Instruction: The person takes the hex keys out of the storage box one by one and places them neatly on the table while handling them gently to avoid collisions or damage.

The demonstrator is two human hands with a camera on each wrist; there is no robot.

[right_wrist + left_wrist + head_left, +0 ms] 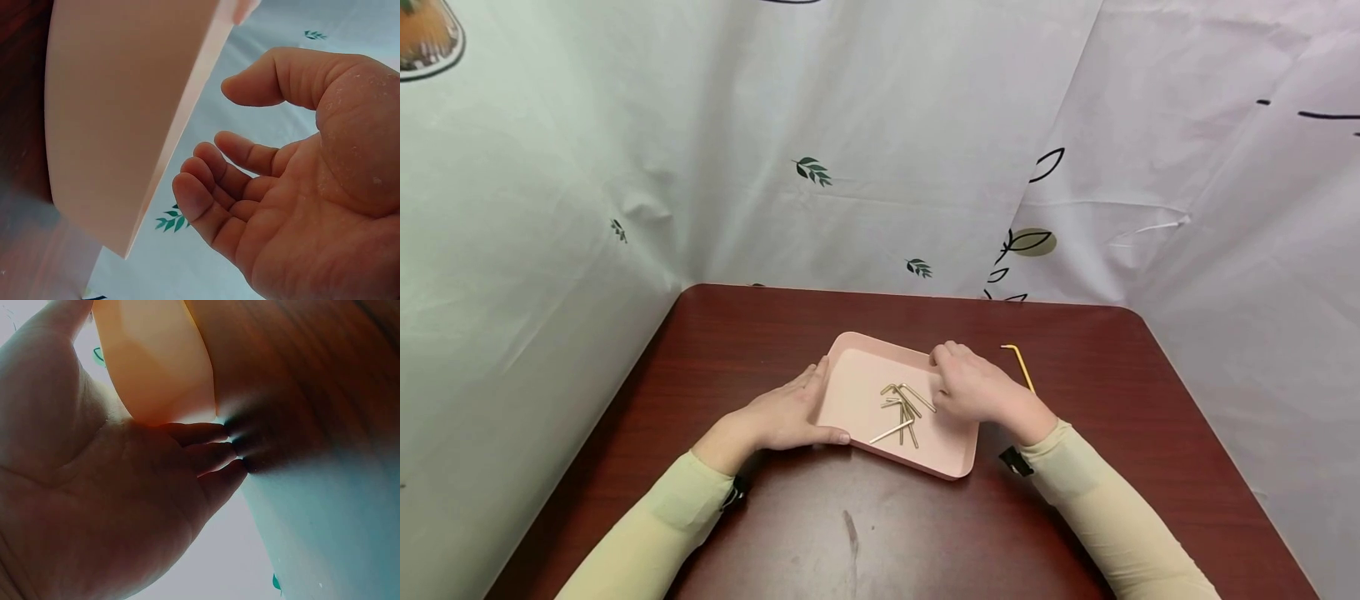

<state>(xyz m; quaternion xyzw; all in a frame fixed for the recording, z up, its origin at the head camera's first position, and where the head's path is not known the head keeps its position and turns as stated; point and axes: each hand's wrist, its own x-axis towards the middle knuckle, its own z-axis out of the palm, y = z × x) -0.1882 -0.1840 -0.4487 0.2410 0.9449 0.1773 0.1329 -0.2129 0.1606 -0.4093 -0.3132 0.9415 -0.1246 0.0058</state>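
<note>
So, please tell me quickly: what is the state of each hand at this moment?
Left hand: open, straight fingers against the side of the pink tray.
Right hand: open, fingers loosely bent, holding nothing.

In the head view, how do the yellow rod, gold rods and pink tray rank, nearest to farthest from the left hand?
1. Pink tray: touching the left hand.
2. Gold rods: right of the hand, inside the tray.
3. Yellow rod: farther right, on the table.
</note>
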